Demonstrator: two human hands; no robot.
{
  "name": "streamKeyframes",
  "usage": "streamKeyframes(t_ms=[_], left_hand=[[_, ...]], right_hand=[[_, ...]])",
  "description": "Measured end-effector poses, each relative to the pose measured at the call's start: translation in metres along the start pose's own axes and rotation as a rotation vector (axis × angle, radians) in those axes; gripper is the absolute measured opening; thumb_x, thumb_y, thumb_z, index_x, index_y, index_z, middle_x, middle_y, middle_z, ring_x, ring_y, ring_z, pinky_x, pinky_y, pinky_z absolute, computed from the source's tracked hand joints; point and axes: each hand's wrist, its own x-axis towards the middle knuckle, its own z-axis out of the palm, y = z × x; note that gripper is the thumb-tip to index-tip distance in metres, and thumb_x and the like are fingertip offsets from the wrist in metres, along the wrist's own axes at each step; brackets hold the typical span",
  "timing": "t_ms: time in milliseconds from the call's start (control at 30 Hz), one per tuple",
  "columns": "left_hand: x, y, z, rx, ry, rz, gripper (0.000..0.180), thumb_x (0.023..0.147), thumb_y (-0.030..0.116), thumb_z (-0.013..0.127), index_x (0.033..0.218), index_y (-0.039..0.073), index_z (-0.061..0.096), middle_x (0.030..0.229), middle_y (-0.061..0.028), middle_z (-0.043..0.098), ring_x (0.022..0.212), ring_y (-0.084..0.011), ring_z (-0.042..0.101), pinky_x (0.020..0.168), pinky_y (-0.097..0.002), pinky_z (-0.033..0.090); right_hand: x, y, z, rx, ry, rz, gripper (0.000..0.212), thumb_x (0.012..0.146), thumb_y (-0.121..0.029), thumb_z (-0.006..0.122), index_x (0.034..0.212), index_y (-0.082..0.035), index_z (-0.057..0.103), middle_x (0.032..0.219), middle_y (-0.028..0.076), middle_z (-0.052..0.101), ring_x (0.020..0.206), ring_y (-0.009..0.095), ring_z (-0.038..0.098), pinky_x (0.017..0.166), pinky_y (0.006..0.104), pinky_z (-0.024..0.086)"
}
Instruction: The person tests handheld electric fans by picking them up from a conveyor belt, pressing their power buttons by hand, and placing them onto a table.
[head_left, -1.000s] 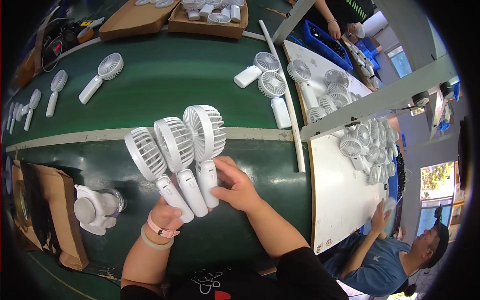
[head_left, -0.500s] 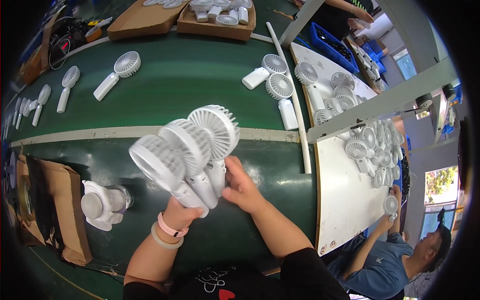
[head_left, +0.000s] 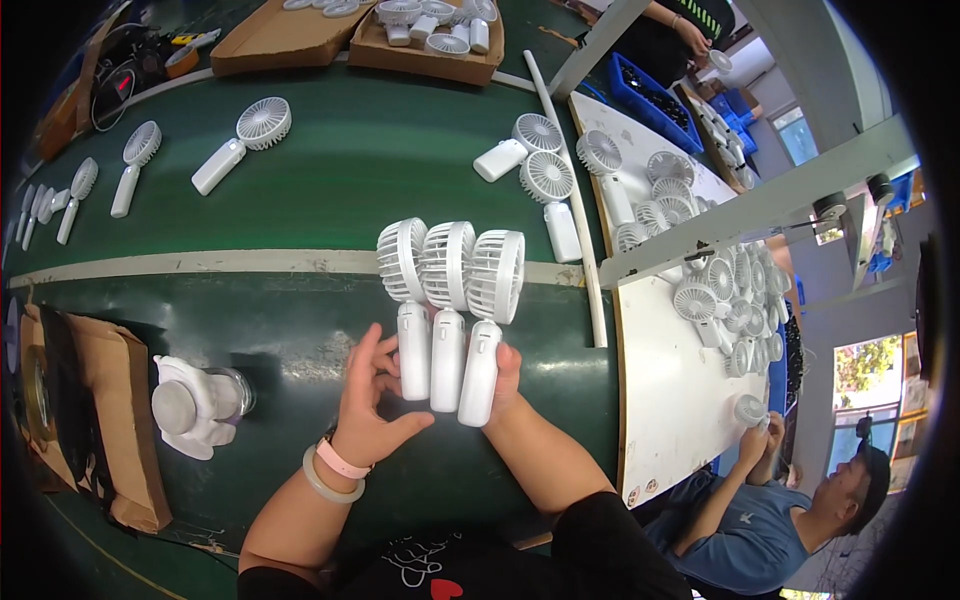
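From my feed, a dark green bench (head_left: 300,430) fills the near half, with a brighter green surface (head_left: 350,190) beyond a pale strip (head_left: 215,264). Loose fans (head_left: 264,122) lie on that surface around 10 o'clock, and a shallow cardboard box (head_left: 425,64) of more sits at 12. At 3 o'clock I have a white table (head_left: 655,410) bearing a heap of fans (head_left: 693,298); at 4, a co-worker in a blue shirt (head_left: 750,535) handles a fan of the same kind. A jar (head_left: 240,392), partly covered in white, stands between 8 and 9, just beside an open carton (head_left: 135,420).

Three white handheld fans (head_left: 447,360) are up in front of me near the centre, side by side, caged heads toward 12, handles toward 6. My right hand (head_left: 507,390) holds them from 4 o'clock, one digit along the outermost handle; its other fingers are hidden behind, so I can't tell how they pinch.

My left hand (head_left: 365,405) is spread at 8 o'clock, thumb pointing to 3 below the handles, fingertips close by the leftmost handle; contact I can't confirm. Both forearms rise from 6 o'clock, angling inward.
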Motion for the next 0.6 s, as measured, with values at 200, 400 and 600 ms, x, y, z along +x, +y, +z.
streamKeyframes(t_ms=[200, 400, 600], left_hand=[[0.005, 0.005, 0.001, 0.172, -0.027, 0.047, 0.082, 0.059, 0.005, 0.078, 0.130, 0.002, 0.037, 0.105, -0.0061, 0.038, 0.090, -0.0132, 0.045, 0.076, -0.0244, 0.044], [0.002, 0.007, -0.001, 0.141, -0.003, 0.068, 0.071, 0.059, 0.007, 0.080, 0.122, 0.003, 0.047, 0.107, -0.0059, 0.038, 0.083, -0.0123, 0.047, 0.074, -0.0240, 0.045], [0.004, 0.015, 0.003, 0.267, -0.056, 0.190, 0.042, 0.060, 0.003, 0.078, 0.099, 0.007, 0.064, 0.113, -0.0071, 0.038, 0.084, -0.0144, 0.051, 0.077, -0.0274, 0.046]], right_hand=[[0.002, 0.001, -0.004, 0.001, -0.046, 0.022, 0.089, 0.060, -0.052, 0.068, 0.128, -0.006, 0.035, 0.116, 0.012, 0.048, 0.103, 0.026, 0.053, 0.089, 0.0387, 0.044], [0.004, 0.001, -0.005, -0.134, -0.166, 0.002, 0.108, 0.057, -0.067, 0.064, 0.134, -0.002, 0.025, 0.121, 0.016, 0.044, 0.106, 0.030, 0.050, 0.087, 0.0438, 0.045], [-0.002, -0.002, -0.010, 0.034, 0.000, 0.102, 0.112, 0.055, -0.066, 0.067, 0.136, -0.002, 0.023, 0.128, 0.015, 0.040, 0.112, 0.031, 0.046, 0.091, 0.0431, 0.044]])
